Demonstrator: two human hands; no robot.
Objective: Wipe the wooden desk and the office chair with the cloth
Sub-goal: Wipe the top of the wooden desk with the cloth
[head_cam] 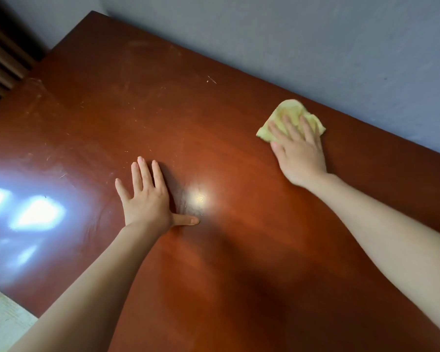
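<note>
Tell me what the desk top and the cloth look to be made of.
Desk: reddish-brown wood or wood veneer, I cannot tell which, with a glossy finish; it mirrors window light, and fine scratches show.
Cloth: pale yellow soft fabric, possibly microfibre; it bunches and folds under the right hand.

Head view, tilted, looking down, close over desk [214, 123].

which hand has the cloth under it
The right hand, fingers spread over the yellow cloth near the wall; the left hand lies flat on bare desk.
</note>
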